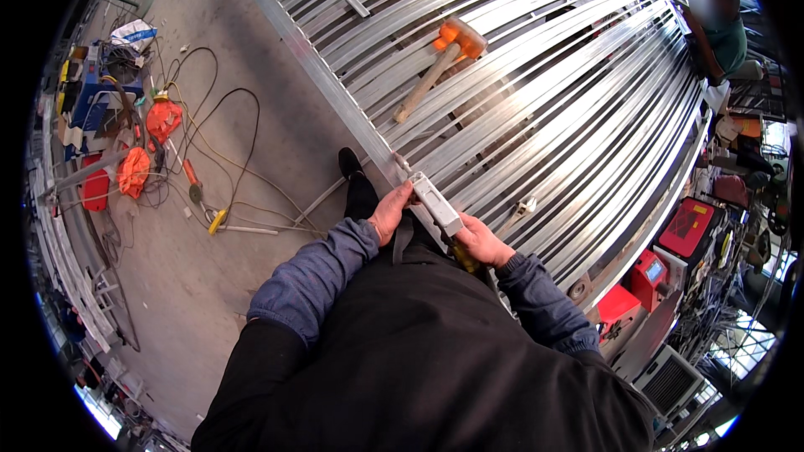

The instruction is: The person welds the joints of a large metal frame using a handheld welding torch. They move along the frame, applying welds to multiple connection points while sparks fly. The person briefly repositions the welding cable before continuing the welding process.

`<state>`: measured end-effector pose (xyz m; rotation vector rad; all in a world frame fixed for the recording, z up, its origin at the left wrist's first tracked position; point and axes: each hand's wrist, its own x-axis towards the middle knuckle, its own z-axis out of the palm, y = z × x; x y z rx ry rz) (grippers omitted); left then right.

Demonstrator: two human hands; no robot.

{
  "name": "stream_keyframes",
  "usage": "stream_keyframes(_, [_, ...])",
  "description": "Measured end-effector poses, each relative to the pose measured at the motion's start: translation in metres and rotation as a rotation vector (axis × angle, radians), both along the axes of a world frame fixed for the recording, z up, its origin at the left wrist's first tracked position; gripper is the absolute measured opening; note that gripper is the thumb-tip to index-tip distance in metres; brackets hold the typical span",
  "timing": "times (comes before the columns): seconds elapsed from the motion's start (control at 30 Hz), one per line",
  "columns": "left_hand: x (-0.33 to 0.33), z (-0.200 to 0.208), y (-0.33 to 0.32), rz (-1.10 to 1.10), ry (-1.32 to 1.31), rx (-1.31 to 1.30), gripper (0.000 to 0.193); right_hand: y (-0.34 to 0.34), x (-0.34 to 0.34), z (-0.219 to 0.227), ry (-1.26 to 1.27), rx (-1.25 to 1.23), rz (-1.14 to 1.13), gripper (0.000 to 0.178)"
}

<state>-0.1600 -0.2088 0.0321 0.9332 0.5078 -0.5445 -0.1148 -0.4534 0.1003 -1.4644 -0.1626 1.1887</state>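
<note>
1. The pale block (436, 203) was between the two hands, just ahead of the person's body, over the near edge of the slatted metal frame (322, 74).
2. The left hand (389, 213) was closed at the block's far end, thumb against its side; the right hand (481, 243) was curled around the near end.
3. A yellow-and-black thing (465, 257) showed just below the right hand; whether that hand also held it, I could not tell.
4. The block's long axis ran from the right hand forward and leftward past the left fingertips, roughly along the frame's edge and across its slats. A narrow tip pointed away from the body.
5. The step in hand looked like steadying or lining up the block at that edge; the next move seemed to call for both grips staying firm and the axis true.
6. A mallet (444, 63) lay on the slats well beyond both hands, and a small metal tool (525, 206) lay near the right hand, ahead and rightward.
</note>
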Motion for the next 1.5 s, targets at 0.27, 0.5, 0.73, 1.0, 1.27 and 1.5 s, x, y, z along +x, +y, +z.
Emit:
stream_keyframes(0.27, [-0.001,-0.008,0.001,-0.025,-0.007,-0.004,0.067,0.003,0.004,0.013,0.038,-0.041,-0.001,0.044])
stream_keyframes(0.5, [-0.005,-0.024,0.001,-0.027,0.001,-0.021,0.07,0.006,0.007,0.024,0.1,-0.061,-0.004,0.044])
stream_keyframes(0.73, [-0.003,-0.014,-0.003,0.02,0.025,-0.029,0.065,0.0,0.002,0.009,0.022,0.05,-0.017,0.044])
stream_keyframes(1.0, [-0.001,-0.008,0.001,-0.022,0.046,-0.02,0.07,0.002,0.005,0.015,0.065,-0.004,0.004,0.045])
stream_keyframes(1.27, [-0.011,-0.029,0.0,-0.027,-0.017,-0.046,0.068,0.0,0.002,0.018,-0.027,-0.001,0.031,0.045])
stream_keyframes(1.5, [-0.001,-0.013,0.004,0.042,0.008,-0.065,0.065,0.008,0.007,0.009,-0.04,-0.001,0.039,0.045])
